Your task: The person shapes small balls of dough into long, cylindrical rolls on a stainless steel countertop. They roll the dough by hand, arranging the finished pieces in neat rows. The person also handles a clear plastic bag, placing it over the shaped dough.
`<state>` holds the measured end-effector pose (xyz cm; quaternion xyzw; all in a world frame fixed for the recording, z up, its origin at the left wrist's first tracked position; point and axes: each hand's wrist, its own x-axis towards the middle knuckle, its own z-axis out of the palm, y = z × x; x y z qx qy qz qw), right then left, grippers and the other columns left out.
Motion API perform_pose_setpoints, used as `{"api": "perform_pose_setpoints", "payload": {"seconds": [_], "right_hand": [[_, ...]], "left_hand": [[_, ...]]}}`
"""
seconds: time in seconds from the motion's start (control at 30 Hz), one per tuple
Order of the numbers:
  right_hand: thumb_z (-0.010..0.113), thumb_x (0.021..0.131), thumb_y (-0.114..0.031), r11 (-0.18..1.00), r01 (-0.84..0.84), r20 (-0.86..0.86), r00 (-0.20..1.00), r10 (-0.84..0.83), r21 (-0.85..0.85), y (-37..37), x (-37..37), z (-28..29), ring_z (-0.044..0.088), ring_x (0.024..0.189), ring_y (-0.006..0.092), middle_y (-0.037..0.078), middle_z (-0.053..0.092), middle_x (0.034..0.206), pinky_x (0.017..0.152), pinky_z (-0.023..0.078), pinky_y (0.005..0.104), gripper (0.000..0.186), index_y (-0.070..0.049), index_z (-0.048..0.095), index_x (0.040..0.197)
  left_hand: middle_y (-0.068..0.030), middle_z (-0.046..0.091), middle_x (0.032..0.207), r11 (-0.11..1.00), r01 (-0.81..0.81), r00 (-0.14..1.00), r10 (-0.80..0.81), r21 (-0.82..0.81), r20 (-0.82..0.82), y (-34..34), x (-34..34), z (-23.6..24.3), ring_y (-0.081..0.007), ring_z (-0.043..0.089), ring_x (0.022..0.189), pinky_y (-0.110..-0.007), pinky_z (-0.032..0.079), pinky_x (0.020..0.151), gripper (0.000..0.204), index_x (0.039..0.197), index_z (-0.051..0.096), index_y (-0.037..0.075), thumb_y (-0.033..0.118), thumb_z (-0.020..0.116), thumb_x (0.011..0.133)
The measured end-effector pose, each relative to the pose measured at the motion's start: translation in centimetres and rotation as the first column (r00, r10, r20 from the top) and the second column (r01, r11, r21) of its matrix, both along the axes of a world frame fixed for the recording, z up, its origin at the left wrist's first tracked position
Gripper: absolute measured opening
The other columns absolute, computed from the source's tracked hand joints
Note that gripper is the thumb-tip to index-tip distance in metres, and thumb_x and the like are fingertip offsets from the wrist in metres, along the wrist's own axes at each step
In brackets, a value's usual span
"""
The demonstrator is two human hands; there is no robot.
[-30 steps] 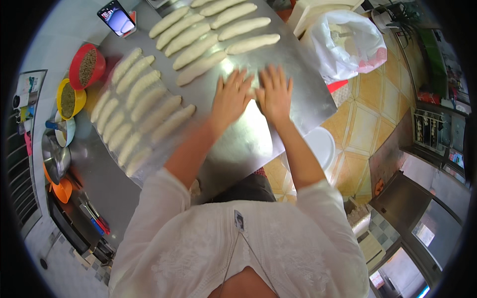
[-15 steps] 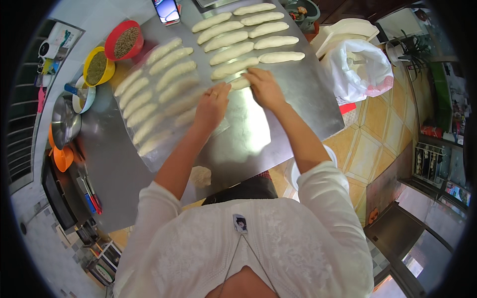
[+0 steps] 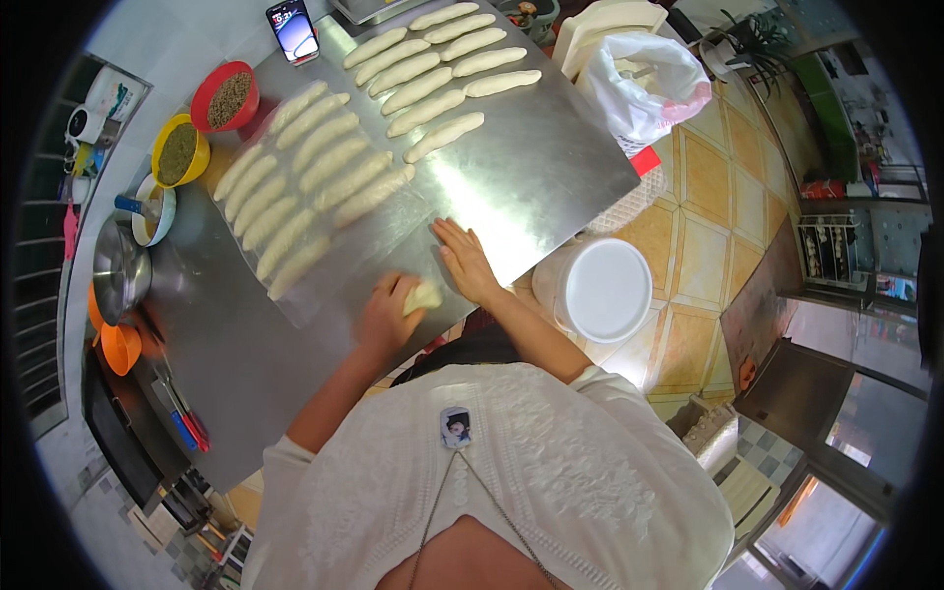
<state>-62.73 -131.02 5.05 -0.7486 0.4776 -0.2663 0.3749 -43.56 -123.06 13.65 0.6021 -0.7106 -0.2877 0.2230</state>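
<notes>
A small lump of dough [image 3: 423,297] is in the grasp of my left hand [image 3: 390,313], near the front edge of the steel table [image 3: 295,364]. My right hand [image 3: 467,261] lies flat on the metal just to the right, fingers stretched out and nothing in them. Beyond it, a single dough roll [image 3: 444,137] closes a set of long pale dough rolls [image 3: 418,89] laid in two columns. To the left, several more dough rolls [image 3: 339,162] lie under a clear plastic sheet [image 3: 398,221].
Along the left stand a red bowl [image 3: 226,95], a yellow bowl [image 3: 181,149], a steel bowl [image 3: 123,265] and an orange bowl [image 3: 120,349]. A phone [image 3: 293,31] leans at the back. A white lidded bucket [image 3: 608,290] and a plastic-lined sack [image 3: 644,93] flank the right edge.
Both hands have come back toward me from the last dough roll, which now lies uncovered by fingers. My left hand has taken hold of the dough lump at the table's front.
</notes>
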Motion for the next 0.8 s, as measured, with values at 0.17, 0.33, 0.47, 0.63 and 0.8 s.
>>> {"api": "perform_pose_setpoints", "payload": {"seconds": [0.17, 0.33, 0.47, 0.63, 0.8], "right_hand": [[0.049, 0.102, -0.026, 0.759, 0.495, 0.145, 0.790, -0.596, 0.423, -0.1, -3.4, 3.7, 0.064, 0.099, 0.0296, 0.014, 0.069, 0.104, 0.087, 0.049, 0.0376, 0.032, 0.001, 0.067, 0.101], [0.062, 0.091, -0.022, 0.800, 0.467, -0.209, 0.799, -0.564, -0.375, -1.3, -3.0, 0.9, 0.060, 0.088, 0.0343, 0.013, 0.064, 0.091, 0.079, 0.049, 0.0434, 0.016, -0.006, 0.064, 0.090], [0.064, 0.090, -0.025, 0.828, 0.294, -0.356, 0.797, -0.488, -0.478, -9.9, -2.8, -1.4, 0.061, 0.076, 0.0346, 0.012, 0.064, 0.084, 0.070, 0.050, 0.0448, 0.017, -0.008, 0.061, 0.089], [0.063, 0.093, -0.033, 0.888, 0.422, -0.183, 0.902, -0.391, 0.184, -10.1, -2.6, 3.0, 0.066, 0.080, 0.0359, 0.015, 0.068, 0.086, 0.067, 0.051, 0.0441, 0.025, -0.008, 0.062, 0.096], [0.062, 0.090, -0.021, 0.884, 0.195, -0.243, 0.916, -0.319, -0.424, -5.2, -1.2, -0.2, 0.066, 0.079, 0.0337, 0.012, 0.067, 0.082, 0.070, 0.054, 0.0440, 0.014, -0.009, 0.064, 0.097]], "left_hand": [[-0.0203, 0.061, 0.120, 0.998, 0.014, 0.889, 0.015, 0.059, -0.457, -6.2, -8.3, -3.6, -0.0401, 0.060, 0.107, -0.045, 0.049, 0.091, 0.051, 0.129, 0.055, 0.004, 0.012, 0.072, 0.082], [-0.0199, 0.061, 0.114, 0.988, -0.030, 0.958, 0.073, 0.155, -0.279, -7.2, -9.2, -6.7, -0.0389, 0.060, 0.106, -0.043, 0.049, 0.091, 0.052, 0.122, 0.056, 0.003, 0.008, 0.077, 0.074], [-0.0200, 0.067, 0.098, 0.995, 0.054, 0.998, -0.056, 0.089, 0.023, -13.9, -7.8, -6.6, -0.0398, 0.065, 0.095, -0.048, 0.052, 0.078, 0.041, 0.105, 0.059, 0.004, 0.021, 0.081, 0.075], [-0.0206, 0.071, 0.090, 0.827, -0.134, 0.978, 0.199, 0.546, -0.063, -14.2, -9.1, -5.8, -0.0381, 0.070, 0.084, -0.048, 0.055, 0.074, 0.034, 0.102, 0.062, -0.001, 0.023, 0.077, 0.082], [-0.0247, 0.070, 0.098, 0.718, 0.142, 0.887, 0.214, 0.681, -0.410, -10.2, -8.4, -5.8, -0.0363, 0.071, 0.082, -0.044, 0.056, 0.074, 0.057, 0.113, 0.054, -0.004, 0.021, 0.086, 0.073]]}}
